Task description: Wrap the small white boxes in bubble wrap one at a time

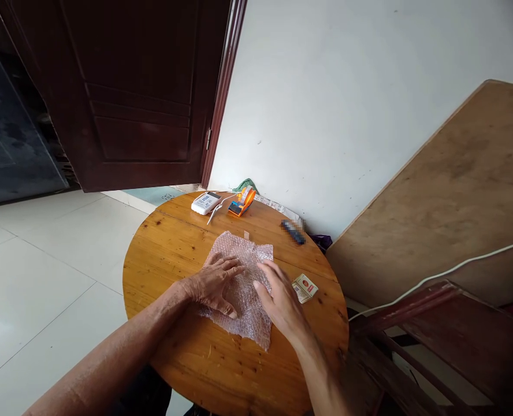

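A sheet of pinkish, see-through bubble wrap (250, 326) lies on the round wooden table (170, 248). My left hand (217, 283) rests on its left part with the fingers spread. Over its right edge is my right hand (278, 294), thumb and fingers apart, with nothing held; whether it touches the wrap I cannot tell. A short strip of tape (246, 235) shows at the wrap's far edge. Just right of my right hand lies a small printed card or flat packet (305, 288).
Toward the back stand an orange tape dispenser (241, 202) and a white box-shaped device (206, 203) with a white cable (215, 212). A dark, blurred-out object (293, 231) lies near the right rim. Beyond are a white wall, a dark red door (144, 115) and a leaning wooden board (447, 185).
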A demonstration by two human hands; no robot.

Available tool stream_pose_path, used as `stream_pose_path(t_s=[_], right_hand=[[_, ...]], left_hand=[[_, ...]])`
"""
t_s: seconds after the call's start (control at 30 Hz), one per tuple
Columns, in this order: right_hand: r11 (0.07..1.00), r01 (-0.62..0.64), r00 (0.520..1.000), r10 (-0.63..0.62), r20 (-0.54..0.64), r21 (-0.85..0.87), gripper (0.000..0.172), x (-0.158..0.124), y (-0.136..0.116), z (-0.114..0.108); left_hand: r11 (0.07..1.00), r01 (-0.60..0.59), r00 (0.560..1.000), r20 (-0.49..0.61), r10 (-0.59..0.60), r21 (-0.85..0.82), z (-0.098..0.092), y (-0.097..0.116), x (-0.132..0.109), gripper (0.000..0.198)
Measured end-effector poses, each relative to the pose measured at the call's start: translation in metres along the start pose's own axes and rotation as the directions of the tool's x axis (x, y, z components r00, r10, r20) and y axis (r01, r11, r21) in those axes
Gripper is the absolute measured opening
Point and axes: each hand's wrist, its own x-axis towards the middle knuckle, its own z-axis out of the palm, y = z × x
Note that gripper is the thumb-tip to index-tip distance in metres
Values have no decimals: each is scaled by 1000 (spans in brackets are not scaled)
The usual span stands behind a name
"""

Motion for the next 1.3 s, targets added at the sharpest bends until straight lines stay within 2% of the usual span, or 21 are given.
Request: stream_pose_path(t_s=[0.07,0.13,0.23,0.3,0.37,0.43,0.47,0.53,0.67,0.83,0.9,0.97,1.07,1.17,1.3], right_hand=[[998,-16,997,21,77,-65,44,16,1,17],[973,-90,985,119,128,-213,45,27,7,31],[913,-149,966,217,142,-380,48,31,16,41],[901,-138,967,213,141,-412,49,28,18,43],[900,-133,968,208,141,-416,48,25,17,43],[899,-142,966,217,141,-414,47,24,15,42],[899,-149,964,225,142,-412,47,24,14,42],[899,-165,960,241,143,-407,48,25,13,43],[903,-177,959,247,136,-391,48,27,12,43],[910,-168,964,233,132,-379,49,24,14,43],[914,-164,968,222,120,-372,49,24,15,44],[916,-161,970,215,110,-367,48,23,15,44],[915,-166,969,221,113,-368,48,24,14,44],[911,-170,965,231,124,-377,49,25,13,43],[907,-177,961,243,130,-382,48,25,12,43]], left_hand=[[1000,-7,1000,-8,7,17,1,-2,-1,112],[1000,-13,1000,-8,13,25,3,-4,-1,110],[999,-18,999,-28,19,28,4,-4,-2,101],[998,53,994,-101,-49,30,2,-2,-1,86],[972,234,953,-204,-224,27,-3,0,0,63],[897,442,864,-281,-417,29,-10,2,1,46],[857,514,828,-286,-482,43,-14,2,1,41],[808,583,798,-249,-549,90,-23,3,1,40],[772,622,780,-198,-594,130,-36,-2,15,40],[698,715,686,-225,-692,33,-43,-23,61,30],[682,730,663,-194,-723,-41,-44,-33,77,21],[682,720,665,-154,-731,-128,-44,-41,86,11],[701,665,693,-136,-708,-257,-45,-48,90,9],[715,606,701,-190,-687,-350,-48,-50,91,12],[727,578,653,-325,-684,-371,-54,-46,91,29]])
